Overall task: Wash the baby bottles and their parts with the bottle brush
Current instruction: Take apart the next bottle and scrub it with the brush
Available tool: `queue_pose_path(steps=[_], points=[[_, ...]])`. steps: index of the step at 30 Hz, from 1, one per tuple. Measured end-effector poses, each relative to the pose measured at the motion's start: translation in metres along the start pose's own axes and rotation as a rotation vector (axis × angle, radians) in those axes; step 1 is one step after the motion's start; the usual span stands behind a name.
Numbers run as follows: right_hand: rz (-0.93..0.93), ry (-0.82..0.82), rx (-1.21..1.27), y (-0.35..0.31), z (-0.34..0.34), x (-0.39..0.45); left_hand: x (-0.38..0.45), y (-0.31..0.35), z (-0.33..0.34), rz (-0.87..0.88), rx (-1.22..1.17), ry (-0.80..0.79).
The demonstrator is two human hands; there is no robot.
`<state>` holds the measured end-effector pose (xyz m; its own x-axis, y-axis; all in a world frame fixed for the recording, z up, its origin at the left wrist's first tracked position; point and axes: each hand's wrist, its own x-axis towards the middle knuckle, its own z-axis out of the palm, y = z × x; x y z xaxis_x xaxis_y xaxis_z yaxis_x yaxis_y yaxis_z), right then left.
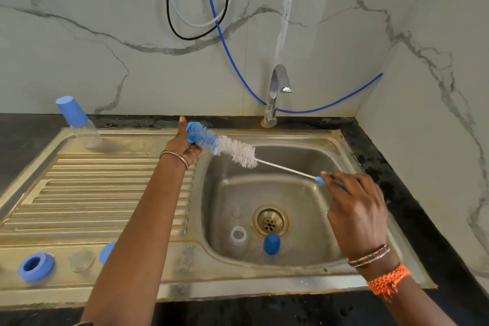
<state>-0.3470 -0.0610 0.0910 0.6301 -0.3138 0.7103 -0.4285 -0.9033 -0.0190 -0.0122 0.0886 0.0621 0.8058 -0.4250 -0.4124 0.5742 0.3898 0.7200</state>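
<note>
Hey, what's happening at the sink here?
A person is washing baby bottle parts. The right hand holds the bottle brush by its handle, while the left hand holds a blue part against the bristle end, above the sink. A blue cap and a clear piece lie in the basin. A capped bottle and a blue ring sit on the drainboard. The tap looks off.

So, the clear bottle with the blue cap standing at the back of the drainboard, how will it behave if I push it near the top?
The clear plastic bottle with the tall blue cap looks empty, so probably light. It stands tall on a narrow base, so it may tip easily. On the steel drainboard it could also slide.
</note>
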Motion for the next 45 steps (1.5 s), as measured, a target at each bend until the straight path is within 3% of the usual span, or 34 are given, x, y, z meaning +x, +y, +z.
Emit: queue_pose_path(steps=[7, 10, 14, 16, 18, 21, 22, 23, 26, 28, 30, 33, 34, 35, 38, 41, 43, 45], points=[[0.108, -0.197, 0.133, -0.006, -0.014, 0.01, -0.002, -0.004, -0.003, 0.016, 0.04, 0.069], [0.052, -0.245, 0.107, -0.009, -0.019, 0.013, -0.005, -0.007, 0.0, 0.03, 0.032, 0.034], [-0.074, -0.036, 0.044, -0.012, -0.022, 0.015, -0.005, -0.01, 0.0, 0.044, 0.102, 0.072], [-0.024, 0.035, 0.066, -0.012, -0.02, 0.017, -0.004, -0.012, 0.001, 0.029, 0.11, 0.064], [0.162, -0.103, 0.181, -0.014, -0.018, 0.02, -0.006, -0.011, 0.004, 0.031, 0.082, 0.03], [0.463, -0.551, 0.575, -0.009, -0.014, 0.027, -0.007, -0.008, 0.007, 0.047, 0.04, -0.066], [0.493, -0.631, 0.609, -0.008, -0.014, 0.026, -0.01, -0.007, 0.008, 0.044, 0.03, -0.078], [0.469, -0.624, 0.561, -0.008, -0.012, 0.024, -0.012, -0.006, 0.009, 0.039, 0.023, -0.08], [0.229, -0.267, 0.166, -0.012, -0.014, 0.018, -0.016, -0.009, 0.009, 0.016, 0.005, -0.056], [0.096, -0.093, 0.115, -0.011, -0.014, 0.018, -0.017, -0.011, 0.009, 0.012, 0.003, -0.032], [0.212, -0.214, 0.263, -0.013, -0.016, 0.024, -0.018, -0.012, 0.01, 0.022, -0.038, -0.043], [0.648, -0.761, 0.739, -0.01, -0.012, 0.034, -0.022, -0.011, 0.012, 0.047, -0.084, -0.138], [0.675, -0.843, 0.77, -0.007, -0.01, 0.033, -0.021, -0.011, 0.012, 0.061, -0.09, -0.157], [0.627, -0.826, 0.731, -0.006, -0.007, 0.031, -0.021, -0.012, 0.01, 0.073, -0.092, -0.177], [0.365, -0.444, 0.436, -0.005, -0.008, 0.022, -0.023, -0.01, 0.007, 0.087, -0.097, -0.212], [0.25, -0.24, 0.331, -0.005, -0.003, 0.016, -0.027, -0.007, 0.011, 0.008, -0.076, -0.172], [0.212, -0.223, 0.327, -0.007, -0.003, 0.013, -0.03, -0.006, 0.012, -0.015, -0.11, -0.138], [0.464, -0.464, 0.557, -0.008, -0.006, 0.02, -0.032, -0.005, 0.01, -0.018, -0.192, -0.18]])
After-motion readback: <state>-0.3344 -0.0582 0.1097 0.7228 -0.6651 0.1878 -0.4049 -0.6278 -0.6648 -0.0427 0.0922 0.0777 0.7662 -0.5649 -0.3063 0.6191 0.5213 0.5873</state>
